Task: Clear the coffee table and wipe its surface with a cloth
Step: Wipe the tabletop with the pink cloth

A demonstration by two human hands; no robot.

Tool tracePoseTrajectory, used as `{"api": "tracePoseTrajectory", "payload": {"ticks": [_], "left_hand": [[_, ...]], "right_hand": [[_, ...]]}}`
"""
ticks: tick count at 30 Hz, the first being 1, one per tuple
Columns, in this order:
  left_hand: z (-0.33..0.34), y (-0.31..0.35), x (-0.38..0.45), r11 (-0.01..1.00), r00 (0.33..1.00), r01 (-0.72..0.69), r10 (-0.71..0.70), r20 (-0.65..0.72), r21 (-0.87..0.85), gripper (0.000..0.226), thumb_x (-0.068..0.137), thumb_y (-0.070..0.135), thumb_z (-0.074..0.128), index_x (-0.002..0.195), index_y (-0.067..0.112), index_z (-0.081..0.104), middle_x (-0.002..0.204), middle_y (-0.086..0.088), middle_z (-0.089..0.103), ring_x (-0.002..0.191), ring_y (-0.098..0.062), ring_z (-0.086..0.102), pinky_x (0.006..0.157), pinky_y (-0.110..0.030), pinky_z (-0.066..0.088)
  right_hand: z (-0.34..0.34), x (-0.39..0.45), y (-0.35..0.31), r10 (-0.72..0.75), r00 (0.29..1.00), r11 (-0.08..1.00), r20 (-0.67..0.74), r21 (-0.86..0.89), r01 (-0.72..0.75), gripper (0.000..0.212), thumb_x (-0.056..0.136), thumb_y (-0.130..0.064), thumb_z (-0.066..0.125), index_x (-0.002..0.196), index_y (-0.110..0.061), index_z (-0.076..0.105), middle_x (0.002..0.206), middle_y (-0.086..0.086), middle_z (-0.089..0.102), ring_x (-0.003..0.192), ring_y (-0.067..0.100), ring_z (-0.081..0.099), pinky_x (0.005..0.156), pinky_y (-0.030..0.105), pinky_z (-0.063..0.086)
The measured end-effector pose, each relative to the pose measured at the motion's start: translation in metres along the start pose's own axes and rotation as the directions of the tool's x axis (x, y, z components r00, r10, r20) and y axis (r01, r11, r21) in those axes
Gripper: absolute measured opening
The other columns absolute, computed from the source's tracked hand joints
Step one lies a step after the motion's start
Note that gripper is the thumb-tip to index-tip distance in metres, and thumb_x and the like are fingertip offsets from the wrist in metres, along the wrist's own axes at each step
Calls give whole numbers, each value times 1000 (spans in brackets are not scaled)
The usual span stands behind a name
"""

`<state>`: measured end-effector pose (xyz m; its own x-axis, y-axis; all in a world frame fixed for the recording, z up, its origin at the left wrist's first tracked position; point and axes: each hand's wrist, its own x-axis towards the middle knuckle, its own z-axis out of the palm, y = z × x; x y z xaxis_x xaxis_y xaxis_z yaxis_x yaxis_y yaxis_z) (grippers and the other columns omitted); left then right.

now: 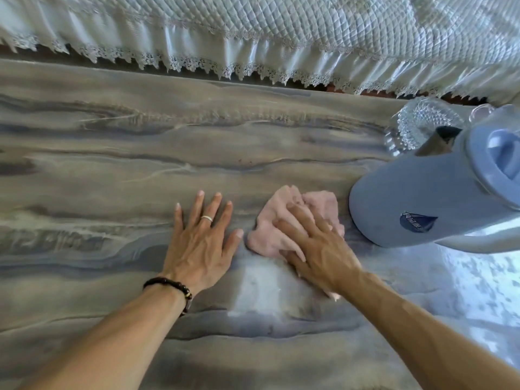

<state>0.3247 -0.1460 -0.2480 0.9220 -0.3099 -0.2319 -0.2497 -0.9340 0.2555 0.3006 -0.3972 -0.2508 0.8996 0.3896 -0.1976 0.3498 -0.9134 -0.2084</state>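
Note:
The coffee table (112,153) has a grey streaked, wood-grain top that fills most of the view. A crumpled pink cloth (277,218) lies on it, right of centre. My right hand (315,246) lies flat on the cloth with its fingers spread and presses it to the table. My left hand (201,243) rests palm down on the bare top just left of the cloth, fingers straight and spread, holding nothing. It wears a ring and a dark bead bracelet.
A large grey-blue thermos jug (427,198) stands on the table's right side, close to the cloth. Behind the jug sits a cut-glass dish (416,122). A white quilted cover with a lace fringe (253,40) runs along the table's far edge.

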Motion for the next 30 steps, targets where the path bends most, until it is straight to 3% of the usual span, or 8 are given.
{"api": "tracePoseTrajectory", "payload": {"ticks": [4,6,8,10,15,21,26,30], "left_hand": [[15,5,-37,1000,1000,-6,7,-22,22,67,94,54,17,144,14,40,154,-7,32,144,-33,20,111,-63,16],[18,11,-53,1000,1000,-2,3,-30,11,66,94,52,20,141,12,44,152,-9,35,142,-35,24,108,-65,20],[19,19,-70,1000,1000,-6,6,-25,11,66,95,52,20,139,11,47,149,-11,39,139,-37,29,105,-68,25],[19,28,-90,1000,1000,7,-7,-13,2,67,95,53,17,139,11,47,149,-11,39,138,-37,32,103,-68,27],[27,40,-125,994,996,89,-91,-25,-57,77,89,60,4,149,19,30,160,-2,14,147,-28,9,113,-59,10],[38,58,-171,992,991,125,-123,60,-31,86,79,62,-13,152,26,17,161,5,4,147,-23,-4,115,-56,2],[45,62,-174,982,984,161,-152,91,-102,62,97,54,6,152,27,13,161,8,-3,146,-19,-15,114,-55,-10],[49,60,-175,984,982,160,-151,110,-78,59,98,51,13,152,28,18,161,9,0,146,-19,-11,114,-57,-5]], "right_hand": [[5,30,-20,418,902,904,-105,148,-402,56,97,-45,36,150,-36,22,165,8,3,151,34,-1,118,55,15],[21,0,-60,288,950,957,-123,85,-279,59,96,-41,37,152,-30,21,165,9,5,151,35,-4,120,56,9],[35,-49,-72,6,999,1000,-54,25,-5,57,96,-43,37,151,-29,27,163,9,17,151,34,5,118,58,16],[33,-69,-42,-54,999,998,5,-25,54,57,96,-52,30,150,-36,24,162,4,18,150,34,11,112,59,27],[18,-37,-46,453,886,878,-99,223,-424,48,94,-48,33,142,-42,27,160,5,10,145,35,12,111,60,24],[45,-137,-63,-66,989,994,-133,-100,53,58,96,-43,36,150,-24,33,160,14,24,147,38,22,115,59,27],[41,-90,-48,503,853,860,-136,170,-480,57,97,-49,30,152,-39,18,165,10,-4,150,37,2,115,63,16],[60,-157,-90,-22,991,997,-129,-71,13,52,94,-42,37,144,-29,39,158,11,28,148,34,17,118,58,18]]}}
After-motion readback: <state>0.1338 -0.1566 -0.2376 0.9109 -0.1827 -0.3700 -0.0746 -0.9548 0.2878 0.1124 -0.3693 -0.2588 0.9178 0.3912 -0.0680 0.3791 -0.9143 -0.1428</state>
